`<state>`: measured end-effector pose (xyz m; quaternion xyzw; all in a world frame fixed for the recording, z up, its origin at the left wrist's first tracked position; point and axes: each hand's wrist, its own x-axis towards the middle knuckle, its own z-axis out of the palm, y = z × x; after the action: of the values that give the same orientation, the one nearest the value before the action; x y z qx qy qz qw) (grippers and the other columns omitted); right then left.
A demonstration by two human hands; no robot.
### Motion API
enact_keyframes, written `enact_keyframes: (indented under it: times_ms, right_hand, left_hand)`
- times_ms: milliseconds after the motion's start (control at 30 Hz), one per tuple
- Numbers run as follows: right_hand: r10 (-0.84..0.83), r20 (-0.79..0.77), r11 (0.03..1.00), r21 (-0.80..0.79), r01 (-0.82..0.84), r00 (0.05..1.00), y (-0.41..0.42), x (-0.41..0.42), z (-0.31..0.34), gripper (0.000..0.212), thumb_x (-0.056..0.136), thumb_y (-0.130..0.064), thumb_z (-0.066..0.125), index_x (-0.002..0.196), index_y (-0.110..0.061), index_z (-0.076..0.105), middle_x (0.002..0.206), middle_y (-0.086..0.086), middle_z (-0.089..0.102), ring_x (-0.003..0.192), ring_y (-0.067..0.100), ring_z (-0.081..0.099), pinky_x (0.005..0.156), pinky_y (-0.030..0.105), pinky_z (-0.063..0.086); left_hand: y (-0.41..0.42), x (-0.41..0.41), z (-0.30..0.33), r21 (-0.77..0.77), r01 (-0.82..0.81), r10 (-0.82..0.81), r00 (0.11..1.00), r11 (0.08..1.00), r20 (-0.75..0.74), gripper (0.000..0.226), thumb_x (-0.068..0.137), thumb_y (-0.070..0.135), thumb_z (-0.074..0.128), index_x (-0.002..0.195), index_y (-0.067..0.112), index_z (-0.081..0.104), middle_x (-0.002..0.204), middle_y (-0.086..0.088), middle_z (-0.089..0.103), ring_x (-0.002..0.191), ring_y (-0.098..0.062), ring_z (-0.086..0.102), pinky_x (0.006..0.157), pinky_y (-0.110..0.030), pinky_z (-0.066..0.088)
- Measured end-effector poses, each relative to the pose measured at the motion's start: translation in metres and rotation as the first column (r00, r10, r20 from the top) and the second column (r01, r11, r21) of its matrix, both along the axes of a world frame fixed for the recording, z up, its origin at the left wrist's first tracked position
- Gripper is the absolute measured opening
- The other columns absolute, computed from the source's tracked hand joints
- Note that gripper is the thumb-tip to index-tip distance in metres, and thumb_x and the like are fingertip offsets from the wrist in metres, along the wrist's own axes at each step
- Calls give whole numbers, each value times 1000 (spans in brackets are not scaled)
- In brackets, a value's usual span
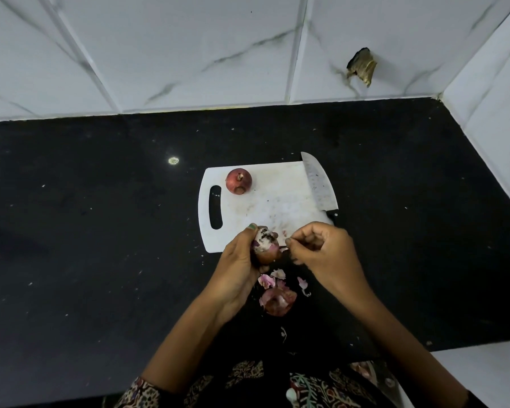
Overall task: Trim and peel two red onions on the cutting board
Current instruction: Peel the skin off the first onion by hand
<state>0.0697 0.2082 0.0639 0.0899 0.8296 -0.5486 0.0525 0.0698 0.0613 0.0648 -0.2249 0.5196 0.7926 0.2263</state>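
My left hand [238, 257] grips a partly peeled red onion [266, 245] just over the near edge of the white cutting board [277, 201]; pale flesh with dark specks shows on top. My right hand [321, 248] sits right beside it, fingers curled and pinching at a bit of skin on the onion's right side. A second, whole red onion [238, 181] with its skin on rests at the board's far left. A wide-bladed knife [318, 184] lies along the board's right edge, handle toward me.
Loose pink and red onion skins [277, 295] lie on the black counter [100, 231] between my forearms. White marbled tile walls [189, 54] close off the back and right. The counter's front edge runs under my arms.
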Motion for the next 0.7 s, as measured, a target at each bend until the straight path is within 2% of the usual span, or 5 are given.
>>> enact_keyframes:
  times_ms: [133,200,300,500,700]
  right_hand:
    - [97,103,981,160,-113,990,8,0,-8,14,85,-3,66,88,-14,73,78,-11,69,72,-3,64,71,9,50]
    - [115,118,993,23,-118,986,8,1,-5,15,88,-9,63,96,-19,72,87,-10,71,80,2,68,80,19,55]
    - [99,116,983,-166,-78,988,-1,3,6,14,84,-22,70,98,-22,70,86,-4,74,80,10,71,78,30,58]
    - [42,71,986,-166,-29,997,-11,3,6,19,77,-16,77,95,-17,71,83,-2,74,77,9,71,73,30,59]
    - [40,52,990,-138,-32,998,-10,4,5,18,73,-11,75,89,-18,71,78,1,74,73,12,71,70,34,60]
  left_hand:
    - [1,-2,1,16,-56,55,997,998,60,38,99,32,47,115,-1,56,102,-16,66,87,-18,65,64,-20,55]
    - [1,-3,1,36,-81,78,994,996,82,46,96,33,51,121,-6,53,114,-22,65,95,-22,66,72,-23,59]
    - [0,-3,0,39,-52,49,997,998,60,47,94,35,53,120,-4,56,117,-20,67,97,-19,68,79,-25,58]
    - [0,-1,-2,2,-24,24,999,1000,25,39,90,35,57,109,1,59,102,-13,72,88,-16,71,77,-24,58]
    - [-1,0,-4,13,-33,32,999,999,19,54,73,41,62,107,0,60,95,-12,71,82,-15,72,74,-26,60]
